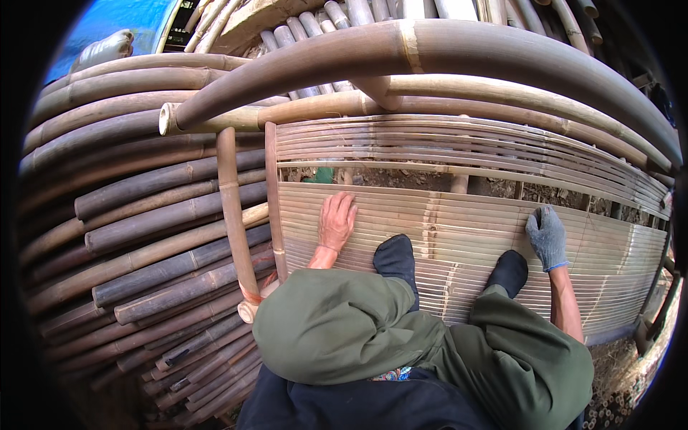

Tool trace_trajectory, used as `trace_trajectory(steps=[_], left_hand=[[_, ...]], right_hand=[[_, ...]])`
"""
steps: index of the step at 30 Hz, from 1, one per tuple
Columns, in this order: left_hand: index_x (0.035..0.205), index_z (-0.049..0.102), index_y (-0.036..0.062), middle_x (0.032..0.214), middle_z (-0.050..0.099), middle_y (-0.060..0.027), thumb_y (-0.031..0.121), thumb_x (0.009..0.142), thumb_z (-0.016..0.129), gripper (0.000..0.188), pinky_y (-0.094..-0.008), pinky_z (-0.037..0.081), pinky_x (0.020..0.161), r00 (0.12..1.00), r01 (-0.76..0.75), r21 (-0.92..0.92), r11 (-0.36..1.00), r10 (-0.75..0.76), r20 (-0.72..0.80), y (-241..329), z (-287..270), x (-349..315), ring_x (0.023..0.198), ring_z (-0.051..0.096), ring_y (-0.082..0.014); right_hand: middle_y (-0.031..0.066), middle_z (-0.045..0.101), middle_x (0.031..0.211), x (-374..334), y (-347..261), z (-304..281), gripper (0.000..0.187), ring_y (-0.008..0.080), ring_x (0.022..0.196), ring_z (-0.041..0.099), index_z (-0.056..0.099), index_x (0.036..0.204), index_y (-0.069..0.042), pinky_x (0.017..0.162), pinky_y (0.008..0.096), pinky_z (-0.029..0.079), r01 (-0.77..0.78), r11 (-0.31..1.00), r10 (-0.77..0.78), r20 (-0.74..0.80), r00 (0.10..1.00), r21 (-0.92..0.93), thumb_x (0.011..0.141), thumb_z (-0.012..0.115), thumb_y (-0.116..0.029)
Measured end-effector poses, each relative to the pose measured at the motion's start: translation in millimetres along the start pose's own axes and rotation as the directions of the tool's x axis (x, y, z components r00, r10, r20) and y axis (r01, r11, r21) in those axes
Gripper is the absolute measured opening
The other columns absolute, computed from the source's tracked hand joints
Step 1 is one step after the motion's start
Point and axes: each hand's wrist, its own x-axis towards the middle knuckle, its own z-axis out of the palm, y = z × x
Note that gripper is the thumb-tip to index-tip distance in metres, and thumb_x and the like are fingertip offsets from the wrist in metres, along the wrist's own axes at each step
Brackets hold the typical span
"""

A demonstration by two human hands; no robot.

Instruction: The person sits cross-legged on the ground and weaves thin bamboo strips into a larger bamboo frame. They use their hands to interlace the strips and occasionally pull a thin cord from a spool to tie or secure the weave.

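Observation:
A panel of thin split-bamboo slats (401, 215) spreads before me, held at its left end by an upright bamboo strip (274, 193). My left hand (337, 221), bare, lies flat on the slats close to the upper edge of the close-set part, fingers stretched forward. Further right, my right hand (547, 236) wears a grey knitted glove. Its fingers are closed at the edge slat of that same part; the fingertips are partly hidden. Between this part and a band of upper slats (444, 147) runs a gap. Both my dark-socked feet (395, 258) rest on the panel.
A thick curved-looking bamboo pole (487, 54) crosses beyond the panel, above thinner rails. Stacked bamboo poles (158, 265) fill the left side. More cut poles (322, 29) lie at the far side, and a blue tarp (143, 21) shows at the upper left.

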Motion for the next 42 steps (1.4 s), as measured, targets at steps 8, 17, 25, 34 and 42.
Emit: trace_trajectory(steps=[8, 17, 25, 34, 42], left_hand=[[0.085, 0.060, 0.0043, 0.094, 0.053, -0.0118, 0.008, 0.077, 0.066, 0.011, -0.0421, 0.049, 0.077, 0.975, -0.110, -0.067, 0.992, 0.121, 0.189, -27, -7, 46, 0.089, 0.054, -0.0328], [0.085, 0.059, 0.0068, 0.104, 0.058, -0.0096, 0.016, 0.074, 0.063, 0.015, -0.0434, 0.049, 0.065, 0.565, 0.108, -0.274, 0.956, 0.168, 0.808, 2, -75, 49, 0.077, 0.061, -0.0309], [0.102, 0.059, 0.0068, 0.077, 0.058, -0.0047, 0.019, 0.089, 0.060, 0.018, -0.0329, 0.046, 0.061, 0.286, 0.729, -0.434, 0.530, 0.341, 0.896, 75, -128, -31, 0.067, 0.058, -0.0151], [0.101, 0.060, 0.0064, 0.077, 0.059, -0.0063, 0.017, 0.089, 0.062, 0.017, -0.0336, 0.047, 0.063, 0.261, 0.954, -0.241, 0.178, -0.099, 0.960, 74, -161, -124, 0.068, 0.058, -0.0163], [0.101, 0.060, 0.0060, 0.078, 0.060, -0.0078, 0.016, 0.089, 0.063, 0.016, -0.0342, 0.048, 0.064, 0.172, 0.938, -0.272, -0.214, -0.392, 0.903, 74, -154, -183, 0.068, 0.059, -0.0174]], right_hand=[[0.0186, 0.061, 0.079, 4, 5, 0, 0.015, 0.0391, 0.075, 0.061, 0.057, 0.085, -0.005, 0.066, 0.0450, 0.049, -0.005, 1.000, 0.005, 0.030, 1.000, -0.016, 0.086, 0.062, -0.018], [0.0189, 0.061, 0.077, 8, 6, 0, 0.016, 0.0394, 0.075, 0.061, 0.057, 0.085, -0.003, 0.067, 0.0455, 0.049, -0.038, 0.999, 0.038, 0.062, 0.997, -0.003, 0.087, 0.062, -0.018], [0.0187, 0.062, 0.078, 7, 9, 0, 0.015, 0.0393, 0.075, 0.061, 0.057, 0.086, -0.003, 0.067, 0.0442, 0.049, -0.042, 0.999, 0.041, 0.065, 0.997, 0.015, 0.088, 0.060, -0.017], [0.0102, 0.056, 0.068, 13, 17, -11, 0.024, 0.0205, 0.063, 0.057, 0.054, 0.086, 0.000, 0.059, 0.0369, 0.047, -0.590, 0.731, 0.392, 0.497, 0.774, 0.343, 0.094, 0.059, -0.022], [0.0144, 0.061, 0.078, 9, 21, -18, 0.027, 0.0276, 0.071, 0.059, 0.062, 0.091, 0.001, 0.066, 0.0391, 0.047, -0.268, 0.923, 0.153, 0.377, 0.914, 0.277, 0.093, 0.059, -0.026]])
